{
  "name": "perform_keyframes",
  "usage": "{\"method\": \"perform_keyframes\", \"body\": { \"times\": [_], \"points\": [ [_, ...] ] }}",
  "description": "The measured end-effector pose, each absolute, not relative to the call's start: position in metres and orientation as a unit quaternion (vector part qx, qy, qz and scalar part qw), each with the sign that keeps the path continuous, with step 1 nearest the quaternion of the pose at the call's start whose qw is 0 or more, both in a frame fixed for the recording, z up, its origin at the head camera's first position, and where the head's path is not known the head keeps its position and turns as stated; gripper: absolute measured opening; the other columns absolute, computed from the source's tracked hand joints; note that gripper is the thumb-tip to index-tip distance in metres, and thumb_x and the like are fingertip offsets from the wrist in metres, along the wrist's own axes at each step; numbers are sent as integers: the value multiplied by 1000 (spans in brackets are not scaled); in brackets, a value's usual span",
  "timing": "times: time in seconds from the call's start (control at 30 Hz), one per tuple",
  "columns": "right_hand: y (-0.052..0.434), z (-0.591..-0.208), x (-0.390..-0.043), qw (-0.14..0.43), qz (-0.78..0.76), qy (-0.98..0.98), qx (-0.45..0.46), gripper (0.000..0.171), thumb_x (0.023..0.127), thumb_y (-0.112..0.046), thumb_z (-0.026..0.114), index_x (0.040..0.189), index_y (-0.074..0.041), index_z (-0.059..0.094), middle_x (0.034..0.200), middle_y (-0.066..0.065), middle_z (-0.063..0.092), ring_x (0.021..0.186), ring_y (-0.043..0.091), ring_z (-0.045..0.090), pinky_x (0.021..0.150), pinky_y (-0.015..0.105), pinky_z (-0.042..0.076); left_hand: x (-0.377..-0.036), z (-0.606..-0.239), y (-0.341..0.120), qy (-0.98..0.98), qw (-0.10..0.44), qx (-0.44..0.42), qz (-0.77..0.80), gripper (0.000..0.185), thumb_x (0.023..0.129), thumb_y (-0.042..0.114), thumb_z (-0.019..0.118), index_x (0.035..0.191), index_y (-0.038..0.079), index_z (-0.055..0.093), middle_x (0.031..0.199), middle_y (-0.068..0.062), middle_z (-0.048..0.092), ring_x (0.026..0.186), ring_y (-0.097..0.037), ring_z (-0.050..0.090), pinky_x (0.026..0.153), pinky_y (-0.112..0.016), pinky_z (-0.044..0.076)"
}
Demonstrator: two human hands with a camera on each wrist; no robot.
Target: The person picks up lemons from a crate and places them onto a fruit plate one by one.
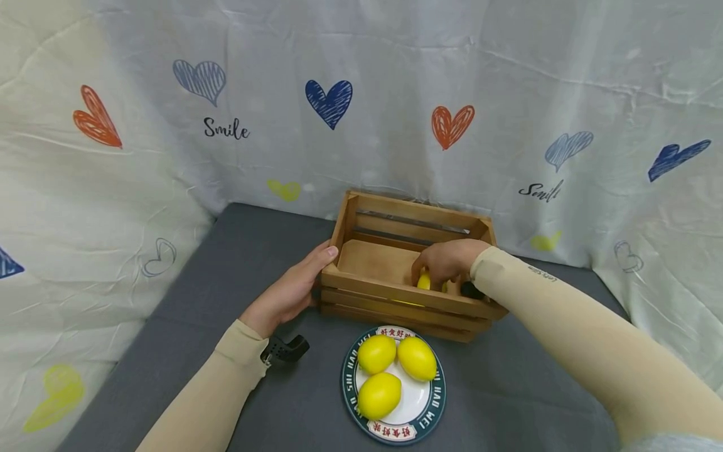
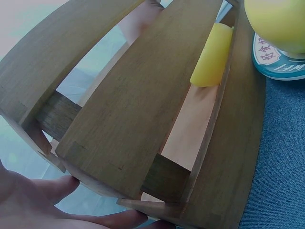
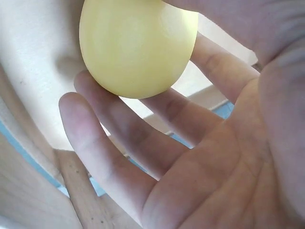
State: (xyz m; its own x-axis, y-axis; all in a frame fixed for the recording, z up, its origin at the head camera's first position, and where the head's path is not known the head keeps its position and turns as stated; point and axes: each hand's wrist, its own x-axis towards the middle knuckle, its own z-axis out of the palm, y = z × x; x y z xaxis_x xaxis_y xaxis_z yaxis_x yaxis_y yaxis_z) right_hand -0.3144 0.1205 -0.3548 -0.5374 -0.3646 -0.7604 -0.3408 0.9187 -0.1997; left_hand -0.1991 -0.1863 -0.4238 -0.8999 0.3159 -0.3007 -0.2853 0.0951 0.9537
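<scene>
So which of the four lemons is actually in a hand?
The lemon inside the wooden crate, gripped by the right hand: lemon in the crate. The three lemons on the plate lie untouched.

beige sleeves point(image 1: 570, 326) with a black wrist camera mount point(image 1: 285, 348).
</scene>
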Motion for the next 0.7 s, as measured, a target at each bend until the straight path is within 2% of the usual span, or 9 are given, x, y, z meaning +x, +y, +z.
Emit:
{"method": "perform_keyframes", "body": {
  "times": [0.03, 0.1, 0.17, 0.23, 0.27, 0.3, 0.43, 0.57, 0.7],
  "points": [
    [121, -353, -314, 436, -14, 877, -200, 43, 101, -5, 71, 131, -35, 74, 151, 10, 55, 58, 13, 35, 54, 25, 39, -199, -424, -186, 705, 224, 10, 673, 87, 107, 72, 44, 175, 36, 3, 184, -3, -6, 169, -43, -3, 119, -88, 18],
    [122, -350, -315, 431, -8, 879, -203, 41, 101, -8, 74, 132, -35, 74, 156, 10, 53, 69, 15, 48, 58, 27, 49, -198, -423, -186, 706, 224, 9, 672, 88, 107, 72, 45, 175, 36, 3, 184, -2, -5, 169, -42, -4, 119, -88, 18],
    [123, -345, -314, 422, 0, 882, -212, 40, 99, -12, 78, 133, -33, 74, 160, 10, 52, 92, 20, 62, 68, 33, 59, -197, -422, -186, 705, 225, 6, 672, 88, 106, 73, 46, 175, 37, 4, 184, -1, -5, 169, -41, -4, 120, -87, 18],
    [124, -339, -313, 409, 6, 885, -224, 42, 98, -15, 81, 136, -31, 73, 161, 10, 52, 119, 27, 62, 84, 41, 64, -197, -422, -185, 705, 226, 7, 672, 88, 106, 72, 46, 175, 37, 4, 184, -1, -5, 169, -40, -4, 120, -87, 18],
    [125, -336, -312, 401, 9, 887, -229, 44, 97, -17, 82, 138, -31, 72, 161, 10, 52, 132, 30, 58, 92, 45, 63, -198, -422, -185, 705, 226, 9, 672, 88, 107, 73, 46, 175, 36, 3, 184, -1, -5, 169, -41, -4, 120, -87, 18],
    [126, -333, -311, 394, 9, 890, -231, 45, 97, -19, 83, 138, -30, 72, 161, 9, 52, 138, 31, 55, 97, 46, 62, -198, -421, -185, 704, 226, 8, 673, 88, 107, 73, 46, 175, 37, 3, 184, -2, -5, 169, -42, -3, 120, -87, 18],
    [130, -319, -307, 366, 9, 898, -243, 48, 94, -23, 86, 140, -29, 72, 158, 8, 54, 134, 30, 53, 103, 46, 55, -199, -422, -185, 702, 227, 8, 675, 87, 107, 72, 43, 175, 37, 2, 184, -3, -5, 169, -44, -2, 120, -87, 19],
    [133, -304, -302, 336, 16, 903, -268, 48, 94, -25, 86, 140, -27, 71, 147, 7, 60, 120, 28, 56, 96, 42, 56, -199, -422, -185, 703, 227, 9, 674, 86, 108, 70, 42, 175, 36, 1, 184, -5, -6, 169, -44, -1, 120, -87, 19],
    [137, -286, -294, 304, 13, 908, -288, 47, 92, -26, 87, 136, -30, 72, 139, 5, 65, 111, 27, 59, 90, 40, 57, -198, -421, -185, 704, 227, 13, 672, 85, 109, 69, 41, 175, 35, 0, 184, -6, -7, 168, -46, -2, 119, -88, 19]
  ]
}}
